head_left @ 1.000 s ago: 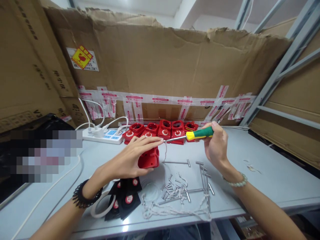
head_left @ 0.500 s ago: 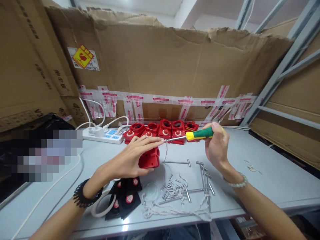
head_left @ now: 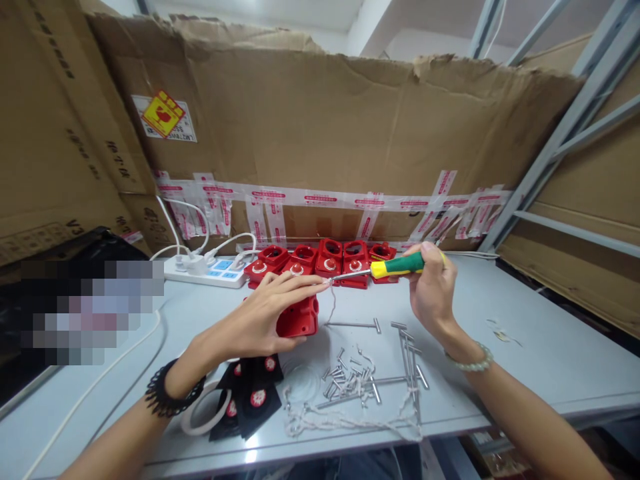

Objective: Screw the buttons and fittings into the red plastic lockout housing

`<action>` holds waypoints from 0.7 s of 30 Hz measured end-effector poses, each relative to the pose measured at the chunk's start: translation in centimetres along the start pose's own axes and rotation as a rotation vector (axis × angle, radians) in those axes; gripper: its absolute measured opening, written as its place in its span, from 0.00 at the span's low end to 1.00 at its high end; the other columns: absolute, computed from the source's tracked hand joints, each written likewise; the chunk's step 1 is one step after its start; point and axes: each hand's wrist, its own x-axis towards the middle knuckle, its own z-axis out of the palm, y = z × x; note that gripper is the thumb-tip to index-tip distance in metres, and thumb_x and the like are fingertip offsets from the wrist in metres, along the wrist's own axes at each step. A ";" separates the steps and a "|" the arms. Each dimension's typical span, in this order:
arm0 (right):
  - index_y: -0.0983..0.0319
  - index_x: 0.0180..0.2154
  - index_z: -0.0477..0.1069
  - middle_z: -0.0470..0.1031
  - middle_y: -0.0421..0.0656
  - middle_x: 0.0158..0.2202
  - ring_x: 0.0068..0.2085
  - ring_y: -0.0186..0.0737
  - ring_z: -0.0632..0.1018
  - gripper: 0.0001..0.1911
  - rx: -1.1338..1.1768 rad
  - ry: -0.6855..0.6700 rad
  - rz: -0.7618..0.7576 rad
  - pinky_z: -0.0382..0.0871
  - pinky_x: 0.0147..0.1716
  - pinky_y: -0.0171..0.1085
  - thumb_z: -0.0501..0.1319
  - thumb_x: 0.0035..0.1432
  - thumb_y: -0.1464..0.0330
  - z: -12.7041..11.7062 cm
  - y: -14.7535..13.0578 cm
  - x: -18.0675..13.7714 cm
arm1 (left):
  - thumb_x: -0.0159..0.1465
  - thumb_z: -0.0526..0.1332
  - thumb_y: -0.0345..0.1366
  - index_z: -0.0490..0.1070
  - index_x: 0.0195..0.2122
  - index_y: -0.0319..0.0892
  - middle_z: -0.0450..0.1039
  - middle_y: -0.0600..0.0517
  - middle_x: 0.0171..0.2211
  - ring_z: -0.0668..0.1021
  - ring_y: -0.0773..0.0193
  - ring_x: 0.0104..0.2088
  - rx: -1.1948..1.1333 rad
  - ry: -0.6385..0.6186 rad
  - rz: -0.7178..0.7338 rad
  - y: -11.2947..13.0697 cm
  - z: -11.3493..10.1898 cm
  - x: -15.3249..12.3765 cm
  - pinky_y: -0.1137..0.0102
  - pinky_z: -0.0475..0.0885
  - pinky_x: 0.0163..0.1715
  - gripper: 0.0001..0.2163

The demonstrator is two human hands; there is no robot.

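Note:
My left hand (head_left: 270, 313) is closed around a hollow red housing (head_left: 300, 319), its fingers stretched over the top and the thumb beneath. My right hand (head_left: 434, 287) grips a screwdriver (head_left: 397, 267) by its green and yellow handle. The screwdriver's metal shaft lies level and its tip meets the left fingertips by the housing's upper right side. A thin white string (head_left: 333, 303) hangs from that spot down to a metal T-bar (head_left: 353, 325) on the table. Whatever sits at the tip is too small to make out.
Several red housings with round knobs (head_left: 330, 265) stand along the cardboard (head_left: 320, 127). A white power strip (head_left: 207, 272) is at the left. Loose screws (head_left: 340, 381), more T-bars (head_left: 411, 360), black squares with red labels (head_left: 260, 400) and a white ring (head_left: 193, 427) lie near the front edge.
Almost nothing differs. Both hands, the red housing and the screwdriver keep their places, while the whole view has shifted very slightly.

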 end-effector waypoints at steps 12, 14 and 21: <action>0.62 0.21 0.69 0.65 0.37 0.23 0.21 0.30 0.69 0.15 -0.005 -0.010 0.032 0.72 0.20 0.32 0.58 0.54 0.60 0.0 -0.1 0.0 | 0.56 0.62 0.33 0.51 0.62 0.55 0.56 0.52 0.63 0.58 0.45 0.62 0.002 0.023 0.016 0.0 0.0 0.1 0.45 0.47 0.59 0.34; 0.62 0.21 0.69 0.66 0.37 0.24 0.21 0.30 0.70 0.15 0.004 0.002 0.055 0.71 0.19 0.32 0.59 0.53 0.60 0.1 -0.1 0.1 | 0.56 0.62 0.33 0.51 0.62 0.55 0.56 0.52 0.63 0.58 0.45 0.62 0.003 0.023 0.020 0.0 0.0 0.1 0.46 0.48 0.59 0.34; 0.62 0.20 0.69 0.65 0.36 0.22 0.20 0.29 0.69 0.15 0.029 0.011 0.117 0.72 0.19 0.32 0.58 0.53 0.60 0.2 -0.2 0.2 | 0.56 0.63 0.34 0.50 0.63 0.55 0.54 0.52 0.64 0.58 0.46 0.62 -0.009 0.004 0.030 0.0 -0.2 0.0 0.49 0.50 0.59 0.34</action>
